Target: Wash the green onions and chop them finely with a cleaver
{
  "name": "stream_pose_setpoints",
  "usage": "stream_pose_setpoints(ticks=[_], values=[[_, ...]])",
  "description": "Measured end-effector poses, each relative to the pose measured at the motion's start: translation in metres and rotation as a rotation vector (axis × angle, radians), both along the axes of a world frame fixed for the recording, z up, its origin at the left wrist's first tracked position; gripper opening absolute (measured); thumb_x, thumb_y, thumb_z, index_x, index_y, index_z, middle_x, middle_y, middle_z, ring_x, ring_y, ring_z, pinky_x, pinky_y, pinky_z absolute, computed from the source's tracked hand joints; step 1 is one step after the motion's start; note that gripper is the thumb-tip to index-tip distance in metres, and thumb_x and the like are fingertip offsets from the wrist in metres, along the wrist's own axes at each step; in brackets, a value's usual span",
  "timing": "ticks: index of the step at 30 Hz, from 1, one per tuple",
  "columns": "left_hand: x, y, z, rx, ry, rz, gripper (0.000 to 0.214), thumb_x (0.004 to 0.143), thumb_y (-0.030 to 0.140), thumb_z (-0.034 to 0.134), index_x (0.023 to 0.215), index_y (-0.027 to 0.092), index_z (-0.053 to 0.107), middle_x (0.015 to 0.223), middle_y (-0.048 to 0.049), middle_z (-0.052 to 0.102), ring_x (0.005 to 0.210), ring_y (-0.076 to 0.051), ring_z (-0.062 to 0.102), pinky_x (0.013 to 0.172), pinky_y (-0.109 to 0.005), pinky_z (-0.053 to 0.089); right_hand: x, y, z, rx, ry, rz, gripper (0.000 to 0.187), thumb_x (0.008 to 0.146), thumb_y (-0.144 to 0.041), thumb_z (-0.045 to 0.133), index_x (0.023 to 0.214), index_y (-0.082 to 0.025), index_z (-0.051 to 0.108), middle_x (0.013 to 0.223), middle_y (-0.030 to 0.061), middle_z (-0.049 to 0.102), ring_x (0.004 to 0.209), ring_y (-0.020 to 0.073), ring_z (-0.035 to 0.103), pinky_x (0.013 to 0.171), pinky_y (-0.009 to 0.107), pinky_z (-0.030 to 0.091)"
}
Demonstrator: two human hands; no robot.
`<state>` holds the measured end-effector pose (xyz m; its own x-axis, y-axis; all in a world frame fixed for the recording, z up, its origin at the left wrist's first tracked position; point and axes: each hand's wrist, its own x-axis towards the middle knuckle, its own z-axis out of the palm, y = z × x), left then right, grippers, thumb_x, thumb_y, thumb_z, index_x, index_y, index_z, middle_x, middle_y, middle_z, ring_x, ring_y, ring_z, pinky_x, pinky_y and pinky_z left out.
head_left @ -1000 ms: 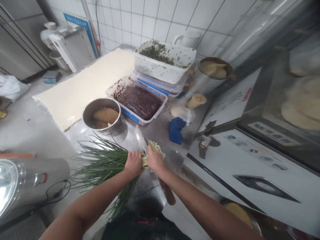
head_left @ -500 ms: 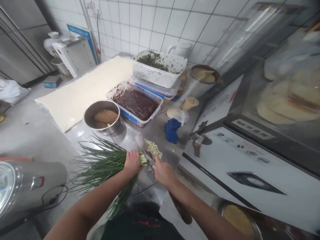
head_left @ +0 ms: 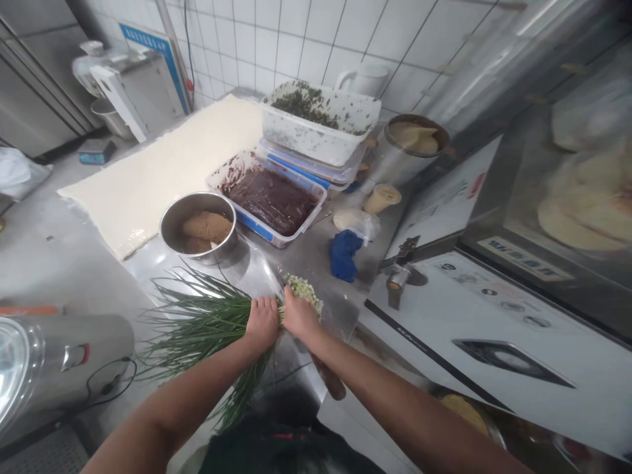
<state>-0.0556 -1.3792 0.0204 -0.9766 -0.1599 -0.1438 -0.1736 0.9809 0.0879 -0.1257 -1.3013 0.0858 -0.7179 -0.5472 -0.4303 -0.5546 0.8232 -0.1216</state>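
Note:
My left hand (head_left: 263, 320) is closed around a bunch of chives (head_left: 207, 322), pressing it down on the steel worktop. The long green leaves fan out to the left, and some hang over the near edge. Right beside it, my right hand (head_left: 300, 315) grips a knife (head_left: 330, 378) high up near the blade. The brown handle sticks out toward me under my forearm, and much of the blade is hidden by the hand. A small heap of chopped pale chive pieces (head_left: 307, 291) lies just beyond my right hand.
Behind the chives stand a steel pot (head_left: 197, 227) of brown powder and a plastic tub (head_left: 269, 197) of dark paste. A tub of chopped greens (head_left: 320, 122) sits farther back. Rolled-out dough (head_left: 162, 171) covers the far left; a blue cloth (head_left: 345, 255) and white machine (head_left: 494, 329) are right.
My right hand and the knife have shifted left, right up against my left hand. The left hand stays on the chives. The camera view has turned slightly.

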Motion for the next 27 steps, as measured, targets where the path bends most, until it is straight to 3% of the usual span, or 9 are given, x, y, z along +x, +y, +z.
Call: stream_pose_setpoints(ticks=[4,9,13,17,27], values=[[0.003,0.003,0.001,-0.004,0.039,0.044,0.049,0.059,0.046,0.061,0.093,0.012,0.05,0.086,-0.0097,0.05,0.084,-0.025,0.044,0.076,-0.038,0.029,0.005,0.002,0.002,0.018,0.001,-0.072,0.033,0.079,-0.014,0.039,0.111,-0.013,0.034,0.082,0.0108,0.062,0.08,0.0205,0.059,0.064,0.026,0.037],[0.004,0.009,0.001,-0.014,0.084,0.16,0.054,0.058,0.048,0.062,0.095,0.011,0.049,0.086,-0.0099,0.05,0.085,-0.025,0.044,0.077,-0.038,0.029,0.006,0.032,0.02,-0.039,0.032,-0.151,0.038,0.082,-0.022,0.036,0.118,-0.011,0.031,0.084,0.0119,0.062,0.079,0.0209,0.06,0.062,0.026,0.036],[0.002,0.013,0.002,-0.024,0.087,0.189,0.053,0.059,0.049,0.062,0.094,0.01,0.049,0.087,-0.0107,0.051,0.084,-0.025,0.045,0.076,-0.038,0.03,0.016,0.056,0.033,-0.064,0.018,-0.044,0.043,0.081,-0.024,0.037,0.121,-0.011,0.03,0.078,0.0107,0.064,0.075,0.0215,0.06,0.061,0.027,0.035],[0.001,0.013,0.003,-0.027,0.068,0.191,0.051,0.06,0.048,0.061,0.093,0.01,0.05,0.086,-0.0109,0.051,0.084,-0.025,0.045,0.075,-0.038,0.03,0.024,0.07,0.033,-0.05,-0.018,0.019,0.042,0.079,-0.021,0.039,0.119,-0.011,0.033,0.078,0.0096,0.064,0.074,0.0215,0.06,0.059,0.026,0.034],[-0.003,0.011,0.004,0.001,-0.006,0.185,0.05,0.066,0.047,0.056,0.098,0.01,0.049,0.089,-0.0119,0.05,0.087,-0.026,0.044,0.078,-0.039,0.029,0.022,0.076,0.034,-0.047,-0.06,0.043,0.042,0.08,-0.022,0.038,0.12,-0.01,0.03,0.077,0.0092,0.064,0.072,0.0207,0.06,0.058,0.026,0.035]])
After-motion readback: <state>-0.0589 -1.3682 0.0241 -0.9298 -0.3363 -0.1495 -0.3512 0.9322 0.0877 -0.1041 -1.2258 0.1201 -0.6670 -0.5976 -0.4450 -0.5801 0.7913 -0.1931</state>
